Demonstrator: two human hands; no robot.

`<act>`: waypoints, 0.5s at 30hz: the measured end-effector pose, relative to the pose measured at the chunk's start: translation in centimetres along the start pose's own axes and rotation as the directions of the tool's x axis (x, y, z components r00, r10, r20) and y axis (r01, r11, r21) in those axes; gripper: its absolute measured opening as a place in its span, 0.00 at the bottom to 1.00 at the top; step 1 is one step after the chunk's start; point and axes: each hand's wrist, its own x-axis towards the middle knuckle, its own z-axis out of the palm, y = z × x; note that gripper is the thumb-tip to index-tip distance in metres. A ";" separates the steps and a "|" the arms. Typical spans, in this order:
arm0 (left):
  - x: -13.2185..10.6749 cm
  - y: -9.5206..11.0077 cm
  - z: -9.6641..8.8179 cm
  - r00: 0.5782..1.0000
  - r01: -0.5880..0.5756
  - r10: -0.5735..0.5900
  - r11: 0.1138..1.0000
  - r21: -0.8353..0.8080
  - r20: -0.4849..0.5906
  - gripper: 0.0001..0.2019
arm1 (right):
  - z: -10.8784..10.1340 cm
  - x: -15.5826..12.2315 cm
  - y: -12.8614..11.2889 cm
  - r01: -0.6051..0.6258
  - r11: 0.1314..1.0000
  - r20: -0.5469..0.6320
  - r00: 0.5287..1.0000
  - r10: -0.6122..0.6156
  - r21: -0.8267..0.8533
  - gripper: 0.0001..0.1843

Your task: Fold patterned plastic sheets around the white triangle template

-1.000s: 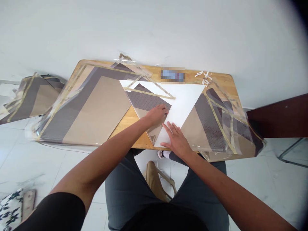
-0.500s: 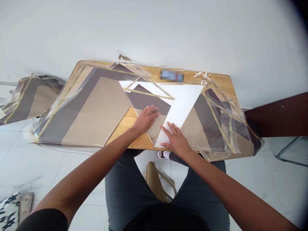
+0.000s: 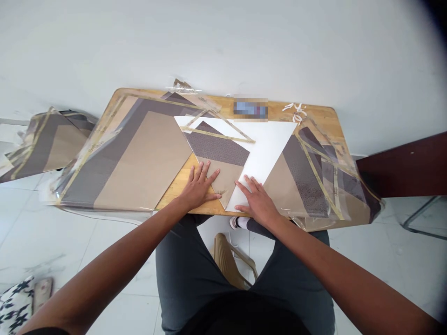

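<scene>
Left hand [image 3: 200,186] palm-down, fingers splayed, tips on the left edge of the tan-and-brown sleeve [image 3: 223,151]; right hand [image 3: 259,197] flat on the near end of the white sheet [image 3: 270,144]. Hands apart, nothing gripped. Sleeve overlaps sheet, mid-worktop [image 3: 319,116]. Rear item [image 3: 250,109] pixelated, unreadable. Left stack [image 3: 139,163] layers hard to count. Front edge right by both wrists; bare wood left of sleeve, also rear right.

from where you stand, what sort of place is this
Probably an indoor workroom, perhaps for packing or craft: flat brown-and-grey pieces spread over a wooden table, beside a plain white wall.
</scene>
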 end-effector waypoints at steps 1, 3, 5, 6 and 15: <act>0.1 0.1 0.1 1.000 0.006 -0.006 1.000 0.008 0.007 0.51 | 0.0 0.0 0.0 -0.001 1.000 0.002 1.000 0.001 -0.001 0.49; 0.3 0.4 0.1 1.000 0.017 -0.017 1.000 0.019 0.014 0.55 | 0.0 0.1 -0.1 -0.007 1.000 0.009 1.000 0.007 -0.005 0.49; 0.3 0.8 -0.1 1.000 0.014 -0.013 1.000 0.022 -0.007 0.56 | 0.0 0.2 -0.2 -0.017 1.000 0.022 1.000 0.017 -0.009 0.49; 0.2 1.0 -0.2 1.000 -0.007 0.007 1.000 0.017 -0.025 0.55 | -0.1 0.2 -0.2 -0.022 1.000 0.029 0.999 0.023 -0.010 0.49; -1.7 3.2 0.0 0.976 -0.219 0.208 0.944 -0.248 -0.070 0.24 | -0.8 0.1 -0.5 -0.025 1.000 0.036 0.999 0.025 -0.007 0.50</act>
